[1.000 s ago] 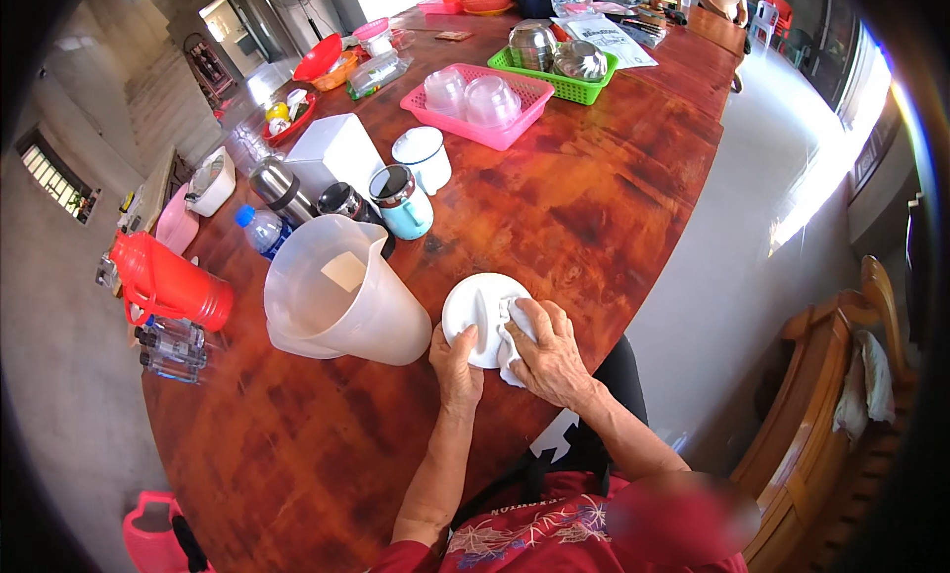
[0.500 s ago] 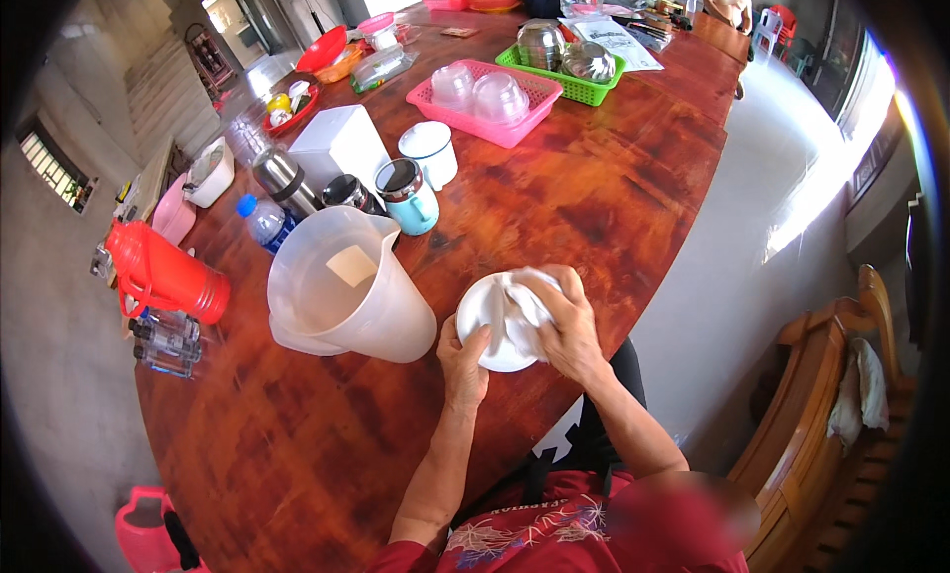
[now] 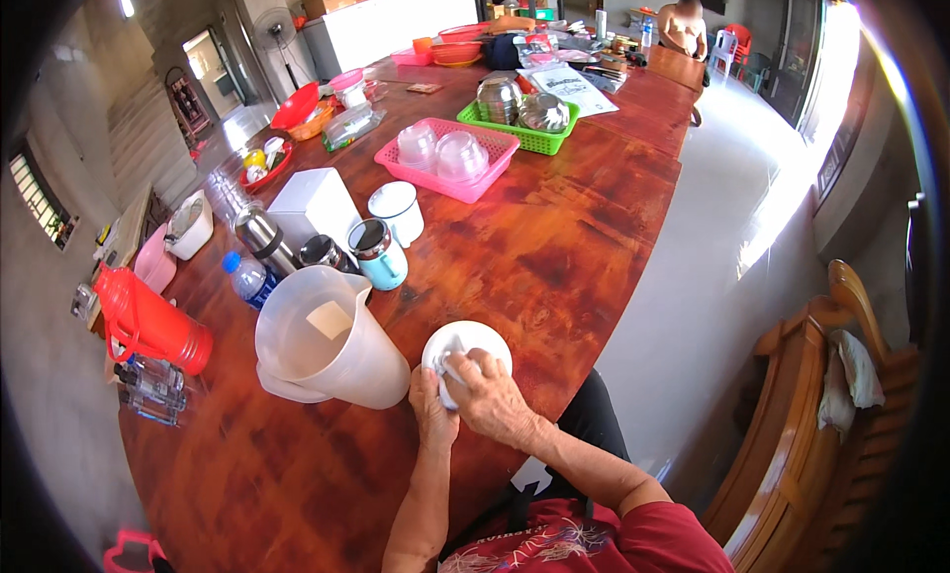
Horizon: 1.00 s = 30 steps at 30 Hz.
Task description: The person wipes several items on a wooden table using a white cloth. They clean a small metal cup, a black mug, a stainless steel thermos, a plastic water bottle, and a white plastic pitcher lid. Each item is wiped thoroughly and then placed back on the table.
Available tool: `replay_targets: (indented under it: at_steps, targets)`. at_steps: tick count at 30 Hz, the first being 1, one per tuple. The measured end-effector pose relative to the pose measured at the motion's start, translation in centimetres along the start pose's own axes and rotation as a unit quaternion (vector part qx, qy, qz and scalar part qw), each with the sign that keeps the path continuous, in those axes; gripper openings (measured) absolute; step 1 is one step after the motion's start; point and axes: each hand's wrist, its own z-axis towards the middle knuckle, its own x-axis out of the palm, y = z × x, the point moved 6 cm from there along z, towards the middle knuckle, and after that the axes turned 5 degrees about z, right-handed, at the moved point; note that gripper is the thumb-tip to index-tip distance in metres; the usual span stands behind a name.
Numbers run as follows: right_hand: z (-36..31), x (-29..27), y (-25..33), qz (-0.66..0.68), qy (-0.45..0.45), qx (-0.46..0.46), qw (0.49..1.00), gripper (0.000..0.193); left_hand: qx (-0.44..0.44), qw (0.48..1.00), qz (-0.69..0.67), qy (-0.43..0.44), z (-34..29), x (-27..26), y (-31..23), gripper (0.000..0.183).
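My left hand [image 3: 433, 413] grips the near-left edge of a round white dish [image 3: 493, 341], tilted just above the table's near right side. Pressed onto the inside of the dish, a crumpled white cloth [image 3: 450, 356] is bunched under the curled fingers of my right hand [image 3: 492, 401]. My right hand partly covers both the cloth and the dish. Close by on the left, a big translucent plastic pitcher [image 3: 368, 360] stands with a pale label on its wall. Beyond it are a light blue mug [image 3: 384, 269] with a dark lid and a white mug [image 3: 398, 214].
Across the brown table [image 3: 554, 246] sit a pink basket [image 3: 465, 189] of clear bowls and a green basket [image 3: 554, 143] of metal bowls. A red thermos [image 3: 158, 321] and a bottle [image 3: 249, 281] are on the left. A wooden bench [image 3: 792, 444] flanks my right; another person [image 3: 683, 29] is far off.
My right hand has swept the cloth from the right side of the dish toward its left, beside my left hand. The view has tilted up, showing more of the far room.
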Motion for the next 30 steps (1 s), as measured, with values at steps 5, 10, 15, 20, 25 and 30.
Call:
replay_targets:
  at_steps: [5, 10, 15, 20, 25, 30]
  targets:
    - [-0.3, -1.2, 0.2, 0.025, 0.024, -0.020, 0.999, 0.034, 0.007, 0.999, 0.028, 0.016, -0.7, 1.2, -1.0, 0.032]
    - [1.7, -1.3, -1.2, -0.048, -0.015, 0.045, 0.998, 0.028, -0.002, 0.999, 0.034, -0.003, -0.3, 1.7, -0.8, 0.033]
    - [2.1, -0.7, 0.0, -0.064, 0.053, 0.045, 0.996, 0.029, -0.002, 1.000, 0.026, 0.008, -0.8, 1.6, -0.7, 0.038]
    - [1.3, -0.1, 0.4, 0.025, 0.133, 0.074, 0.988, 0.028, 0.027, 0.999, 0.026, 0.040, -0.2, -0.3, 0.6, 0.045]
    - [-0.3, -1.2, -1.4, 0.268, 0.070, 0.053, 0.959, 0.037, 0.050, 0.996, 0.061, 0.051, -0.4, 0.7, -0.5, 0.051]
    - [1.1, -1.0, -2.0, 0.135, -0.092, 0.081, 0.983, 0.040, 0.020, 0.999, 0.032, 0.007, 0.0, 0.7, -0.1, 0.054]
